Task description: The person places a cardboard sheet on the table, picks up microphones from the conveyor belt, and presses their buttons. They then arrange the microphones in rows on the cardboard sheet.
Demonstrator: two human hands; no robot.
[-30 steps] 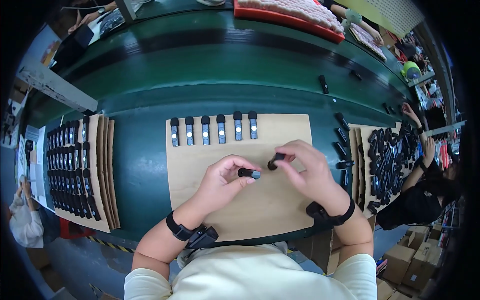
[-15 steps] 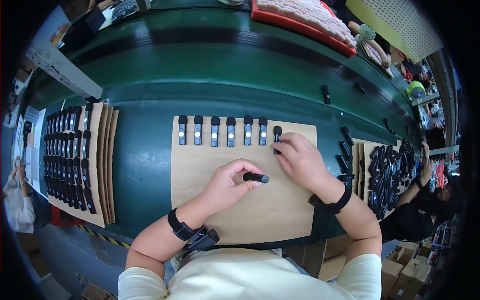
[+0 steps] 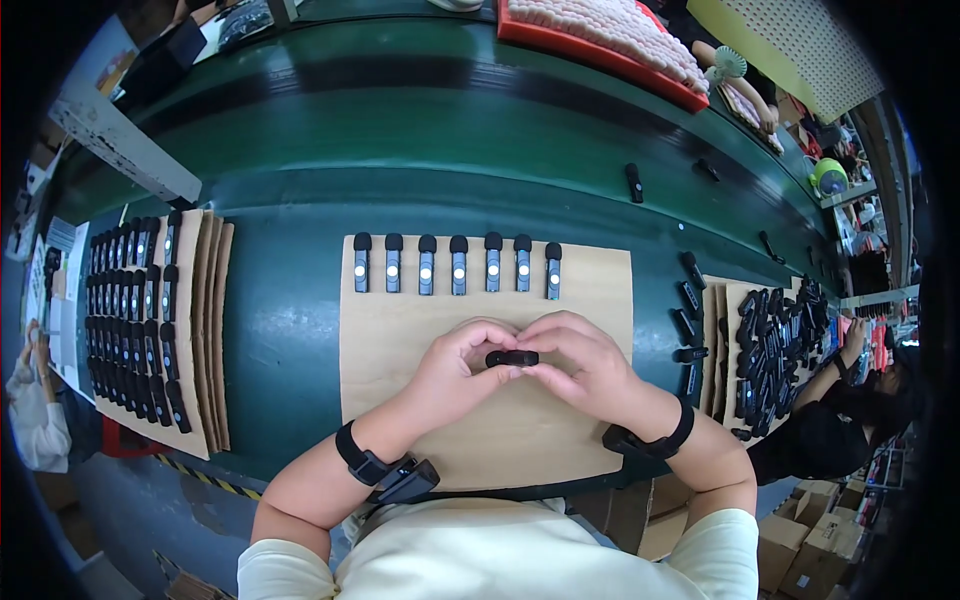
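Over cardboard [image 3: 490,440] on a green table [image 3: 285,320] (cartons [image 3: 822,550] at right), left hand [image 3: 450,375] and right hand [image 3: 592,372] pinch a black device [image 3: 511,358].

We are seeing a black microphone [image 3: 512,358], more microphones [image 3: 459,264] coloured black and blue-grey with round white dots, and plain tan cardboard [image 3: 500,440]. We are spotting a dark green table [image 3: 280,320], a red tray [image 3: 600,63], a cream shirt [image 3: 490,550], yellow-and-black striped tape [image 3: 215,478], and a yellow board [image 3: 795,55] covered in tiny dots.

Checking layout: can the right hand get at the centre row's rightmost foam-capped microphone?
Probably yes: only bare cardboard lies between the right hand and the rightmost microphone, though that hand touches the held microphone.
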